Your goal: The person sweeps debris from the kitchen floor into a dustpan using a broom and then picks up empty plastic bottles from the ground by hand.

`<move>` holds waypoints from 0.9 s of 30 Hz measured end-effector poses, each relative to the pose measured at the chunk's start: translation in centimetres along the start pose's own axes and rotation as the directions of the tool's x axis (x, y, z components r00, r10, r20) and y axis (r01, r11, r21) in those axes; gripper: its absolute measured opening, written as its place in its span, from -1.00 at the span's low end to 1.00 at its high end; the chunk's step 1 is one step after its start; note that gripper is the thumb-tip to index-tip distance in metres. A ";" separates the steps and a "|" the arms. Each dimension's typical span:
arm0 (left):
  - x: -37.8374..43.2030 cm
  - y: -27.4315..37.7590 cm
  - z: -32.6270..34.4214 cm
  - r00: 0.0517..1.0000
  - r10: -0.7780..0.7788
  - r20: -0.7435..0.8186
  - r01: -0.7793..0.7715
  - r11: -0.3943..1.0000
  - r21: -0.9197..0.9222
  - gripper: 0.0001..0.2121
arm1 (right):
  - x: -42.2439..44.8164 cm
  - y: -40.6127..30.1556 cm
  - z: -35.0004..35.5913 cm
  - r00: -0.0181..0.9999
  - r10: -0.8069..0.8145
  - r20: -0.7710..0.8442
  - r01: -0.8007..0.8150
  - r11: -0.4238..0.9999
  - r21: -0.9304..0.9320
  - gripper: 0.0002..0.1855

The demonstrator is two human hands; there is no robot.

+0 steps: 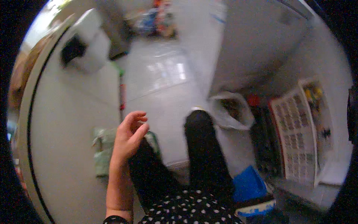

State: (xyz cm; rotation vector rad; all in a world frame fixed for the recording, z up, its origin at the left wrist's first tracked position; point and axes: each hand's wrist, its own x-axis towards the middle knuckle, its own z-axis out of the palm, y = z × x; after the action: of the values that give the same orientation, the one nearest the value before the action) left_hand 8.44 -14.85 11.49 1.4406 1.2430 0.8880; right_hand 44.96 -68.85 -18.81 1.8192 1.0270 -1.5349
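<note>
My left hand (131, 134) hangs before my left thigh with its fingers loosely curled and apart, and nothing shows in it. Beside the forearm, on the left, is a pale green packet or cloth (103, 162), too blurred to name. My right hand is out of view. Before me are my legs in black trousers (207, 148), over a light tiled floor (162, 106) that reflects a bright window shape.
On the right stand a bin with a white plastic liner (249, 123), a blue container (249, 183) and a white rack (293, 134). A pale cabinet or counter surface (70, 112) runs along the left. Colourful blurred items (165, 25) lie ahead.
</note>
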 end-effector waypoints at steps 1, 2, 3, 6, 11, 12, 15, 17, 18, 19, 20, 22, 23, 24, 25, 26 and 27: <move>-0.6 0.1 -1.7 0.998 0.021 -0.062 -0.019 0.999 0.031 -0.73 | 1.1 0.8 -1.0 0.999 -0.005 0.037 0.007 0.998 -0.056 -0.76; -1.5 0.5 -3.9 0.989 0.047 -0.139 -0.039 0.997 0.061 -0.73 | 2.3 0.3 -2.0 0.996 -0.046 0.074 0.054 0.992 -0.111 -0.76; -2.6 -0.1 -5.1 0.978 0.071 -0.195 -0.063 0.997 0.046 -0.73 | 2.6 1.0 -3.5 0.994 -0.056 0.088 0.070 0.984 -0.165 -0.76; -6.5 -0.6 -8.9 0.936 0.064 -0.345 -0.039 0.996 0.079 -0.74 | 4.9 -0.8 -9.8 0.913 -0.374 -0.160 0.333 0.913 -0.234 -0.76; -10.8 -1.6 -6.7 0.935 0.072 -0.348 -0.054 0.997 0.062 -0.76 | -15.5 -21.9 -29.5 0.312 -0.535 -0.785 0.751 0.645 -0.141 -0.88; -11.2 -2.4 -5.2 0.948 0.081 -0.309 -0.053 0.994 0.098 -0.76 | -16.5 -24.2 -30.7 0.250 -0.543 -0.801 0.802 0.580 -0.143 -0.87; -11.5 -3.5 -1.7 0.991 0.099 -0.085 -0.069 0.950 0.304 -0.71 | -20.6 -33.2 -30.8 0.137 -0.625 -0.769 0.876 0.439 -0.201 -0.84; -10.5 -6.0 0.9 0.996 0.025 0.087 -0.063 0.877 0.476 -0.67 | -19.4 -38.2 -29.4 -0.033 -0.779 -0.626 0.863 0.294 -0.411 -0.83; -10.2 -7.6 2.0 0.985 -0.075 0.156 -0.037 0.790 0.611 -0.68 | -18.7 -40.3 -28.1 0.129 -0.836 -0.533 0.742 0.439 -0.507 -0.83; -9.6 -9.1 3.3 0.961 -0.180 0.210 -0.030 0.687 0.726 -0.68 | -18.0 -41.9 -27.2 0.309 -0.835 -0.455 0.575 0.545 -0.610 -0.81; -9.0 -11.2 4.2 0.908 -0.331 0.255 -0.024 0.567 0.823 -0.70 | -16.3 -43.7 -26.1 0.409 -0.847 -0.339 0.478 0.516 -0.711 -0.78; -7.8 -15.5 6.2 0.809 -0.507 0.297 -0.035 0.463 0.886 -0.72 | -13.1 -45.6 -25.4 0.634 -0.744 -0.210 0.309 0.494 -0.813 -0.74; -7.8 -17.6 6.9 0.777 -0.553 0.301 -0.010 0.467 0.884 -0.73 | -11.5 -46.1 -25.0 0.733 -0.659 -0.171 0.263 0.506 -0.821 -0.72; -8.2 -18.7 7.6 0.742 -0.595 0.310 0.011 0.473 0.881 -0.74 | -9.5 -45.8 -24.8 0.751 -0.630 -0.199 0.241 0.542 -0.805 -0.71; -8.7 -19.1 8.5 0.729 -0.618 0.294 -0.012 0.417 0.909 -0.74 | -7.1 -45.2 -24.3 0.768 -0.599 -0.225 0.219 0.577 -0.787 -0.70; -9.2 -19.8 9.6 0.711 -0.649 0.272 -0.031 0.357 0.934 -0.74 | -5.3 -44.5 -23.4 0.786 -0.569 -0.241 0.205 0.608 -0.767 -0.69; -9.9 -20.6 10.5 0.691 -0.679 0.249 -0.053 0.296 0.954 -0.73 | -4.2 -43.9 -22.6 0.809 -0.536 -0.243 0.196 0.635 -0.748 -0.67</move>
State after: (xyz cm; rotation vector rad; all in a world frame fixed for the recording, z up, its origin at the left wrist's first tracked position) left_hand 11.33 -27.20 -10.20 1.9384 1.4512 -0.8508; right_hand 21.28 -26.94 -7.08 1.4456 2.0054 -0.6934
